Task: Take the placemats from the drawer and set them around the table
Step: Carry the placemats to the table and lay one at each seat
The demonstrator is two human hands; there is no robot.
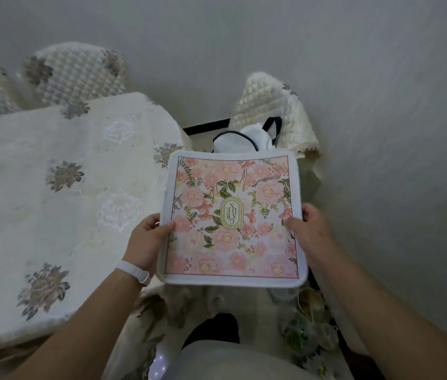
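A square placemat point(232, 218) with pink flowers, green leaves and a white border is held flat in front of me, just right of the table's edge. My left hand point(147, 239) grips its left edge, thumb on top. Its right edge is gripped by my right hand point(308, 234), thumb also on top. The table point(52, 204), under a cream cloth with embroidered flowers, fills the left side. The drawer is out of view.
Two chairs with quilted covers point(74, 75) stand at the table's far side. Another covered chair point(274, 108) sits beyond the placemat, with a white bag with dark straps point(247, 135) on it. Floral fabric and small objects lie low at the right point(307, 325).
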